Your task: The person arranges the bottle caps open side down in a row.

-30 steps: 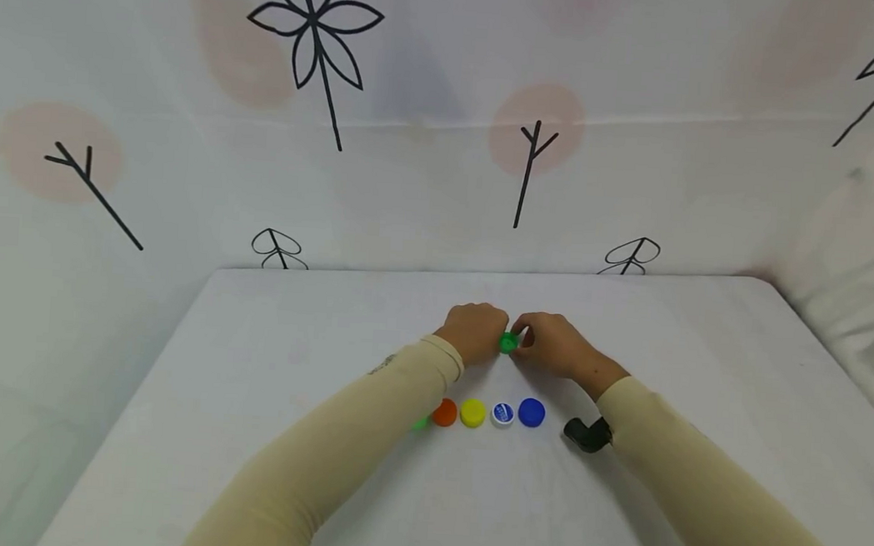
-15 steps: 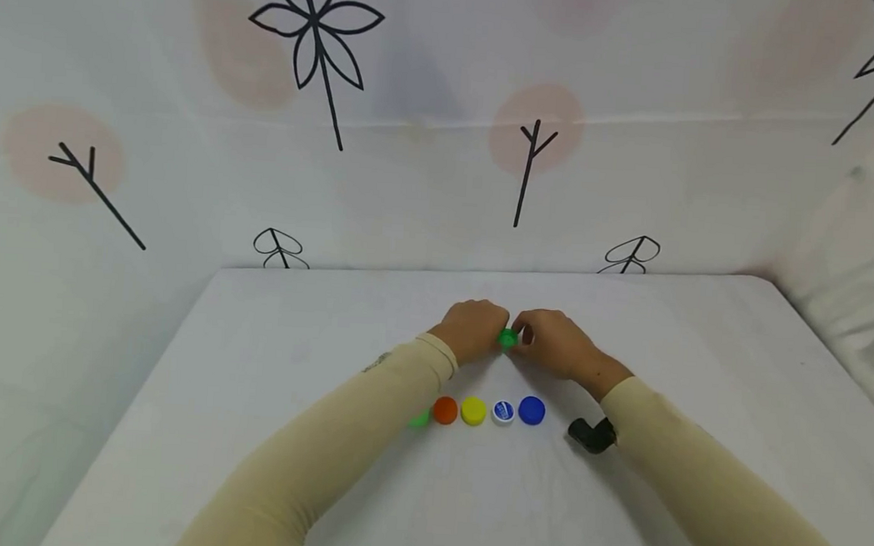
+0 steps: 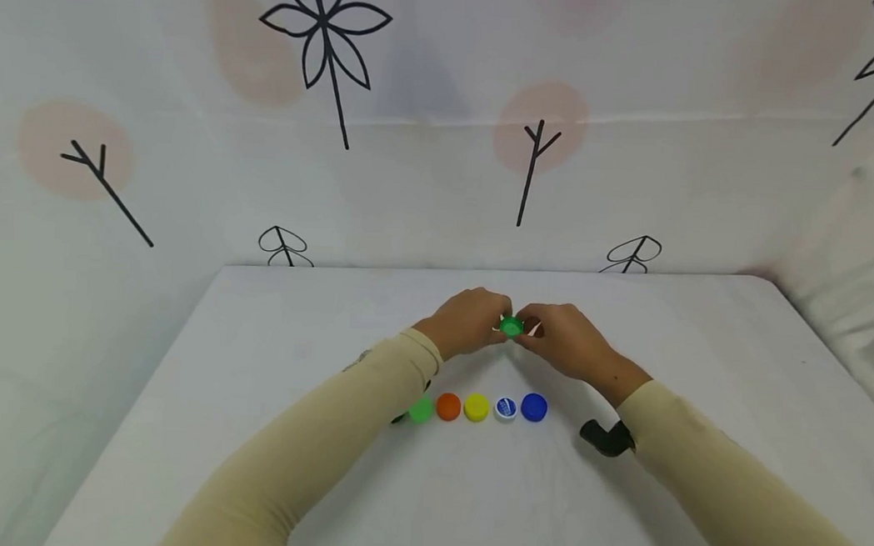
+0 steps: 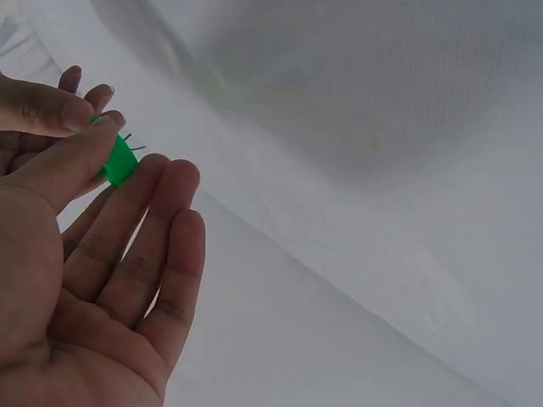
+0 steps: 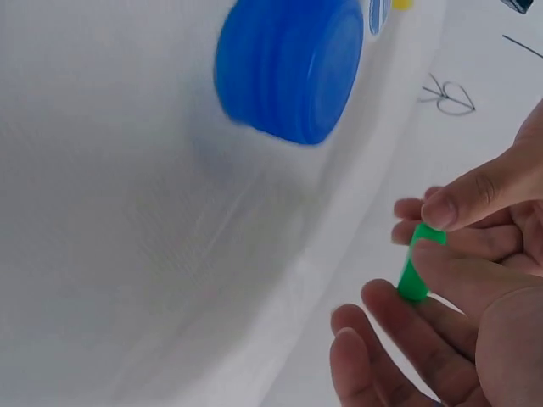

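Both hands meet over the far middle of the table and hold a green bottle cap [image 3: 511, 327], its hollow side facing up toward the head camera. From the left, my left hand [image 3: 472, 321] pinches it between thumb and fingers. My right hand [image 3: 571, 341] pinches the opposite edge. Seen from the left wrist, the green cap [image 4: 120, 163] sits between the thumbs and fingertips, with the other fingers of the left hand [image 4: 110, 280] loosely extended. The right wrist view likewise shows the right hand [image 5: 458, 331] on the cap's lower side.
Nearer the body lies a row of caps on the white table [image 3: 542, 513]: light green [image 3: 421, 410], orange [image 3: 448, 406], yellow [image 3: 477, 407], white cap with blue print [image 3: 505, 408], blue cap [image 3: 534, 407]. A black device [image 3: 607, 438] is at the right wrist. Patterned cloth [image 3: 427, 189] hangs behind.
Both hands have risen slightly in the view with the green cap, and more of the cap shows between them. The left forearm has shifted left, uncovering the light green cap.
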The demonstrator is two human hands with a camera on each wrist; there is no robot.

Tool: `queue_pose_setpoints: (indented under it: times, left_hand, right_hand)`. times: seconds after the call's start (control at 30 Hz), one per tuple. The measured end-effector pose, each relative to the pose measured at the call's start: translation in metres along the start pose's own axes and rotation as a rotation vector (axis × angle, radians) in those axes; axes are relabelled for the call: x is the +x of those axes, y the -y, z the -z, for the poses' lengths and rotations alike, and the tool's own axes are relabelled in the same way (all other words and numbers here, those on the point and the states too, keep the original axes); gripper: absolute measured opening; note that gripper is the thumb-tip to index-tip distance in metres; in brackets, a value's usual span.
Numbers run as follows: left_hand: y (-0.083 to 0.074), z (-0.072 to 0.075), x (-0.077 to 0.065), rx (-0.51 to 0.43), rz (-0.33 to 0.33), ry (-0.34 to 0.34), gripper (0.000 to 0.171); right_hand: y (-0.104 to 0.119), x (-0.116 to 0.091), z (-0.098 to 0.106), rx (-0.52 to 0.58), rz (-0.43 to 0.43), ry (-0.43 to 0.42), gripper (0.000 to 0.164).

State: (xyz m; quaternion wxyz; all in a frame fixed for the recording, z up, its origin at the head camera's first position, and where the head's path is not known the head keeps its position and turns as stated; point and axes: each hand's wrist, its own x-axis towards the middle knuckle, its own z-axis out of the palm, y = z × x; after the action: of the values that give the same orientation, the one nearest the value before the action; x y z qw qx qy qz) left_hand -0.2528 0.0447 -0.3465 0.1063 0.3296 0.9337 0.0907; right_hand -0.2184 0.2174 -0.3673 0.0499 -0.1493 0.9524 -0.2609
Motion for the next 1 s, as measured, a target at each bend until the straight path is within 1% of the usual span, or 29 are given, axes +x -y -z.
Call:
queue_pose_setpoints:
  times: [0.13,0.27,0.4,0.57,0.73,0.93,1.0]
  left_hand:
    - [0.004,-0.001,-0.004,-0.047,-0.01,-0.048,0.035]
    - [0.008,-0.001,-0.006,-0.118,0.006,-0.106,0.033]
    - [0.009,-0.001,-0.008,-0.174,0.02,-0.122,0.031]
    - [0.01,-0.001,-0.012,-0.236,0.03,-0.154,0.032]
    - [0.008,-0.001,-0.018,-0.361,0.041,-0.195,0.032]
    - [0.004,-0.001,-0.028,-0.537,0.047,-0.199,0.032]
    - [0.003,-0.002,-0.031,-0.573,0.058,-0.211,0.032]
  right_hand:
    - [0.001,-0.004,-0.001,0.01,0.022,-0.04,0.031]
    - [0.002,-0.006,-0.002,0.023,0.026,-0.093,0.034]
    - [0.001,-0.009,-0.001,0.046,0.013,-0.131,0.037]
    - [0.003,-0.014,0.001,0.091,0.012,-0.18,0.036]
    - [0.004,-0.019,0.003,0.148,0.013,-0.22,0.035]
    - [0.005,-0.022,0.002,0.192,-0.002,-0.238,0.034]
    - [0.006,-0.024,0.001,0.211,-0.002,-0.241,0.033]
